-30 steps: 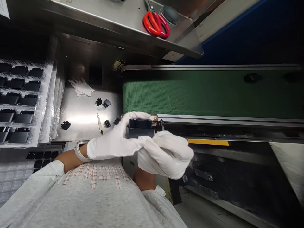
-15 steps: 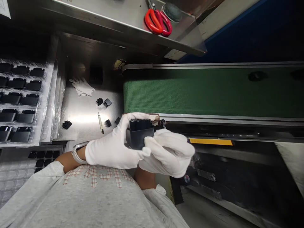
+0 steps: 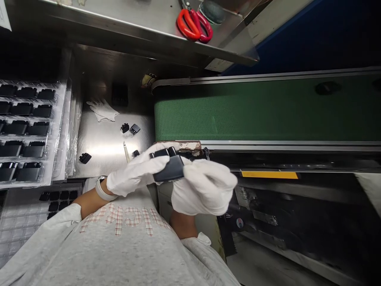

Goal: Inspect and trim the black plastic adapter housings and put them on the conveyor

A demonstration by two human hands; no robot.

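While the left hand (image 3: 135, 173) in a white cloth glove clamps a dark, boxy, plastic-looking part (image 3: 171, 170) just off view centre toward seven o'clock, I see the white-gloved right hand (image 3: 206, 186) curled against its three o'clock edge; whether that one grips, I cannot tell. I'd judge light pressure on the edges best, clear of the black tabs (image 3: 172, 151) at twelve o'clock.

We can make out no word for certain. Red-checked letters (image 3: 118, 226) cross the grey shirt (image 3: 127, 254), but we cannot spell them; the round sticker (image 3: 239, 223) and the paper (image 3: 4, 18) at upper left are too small for us to read.
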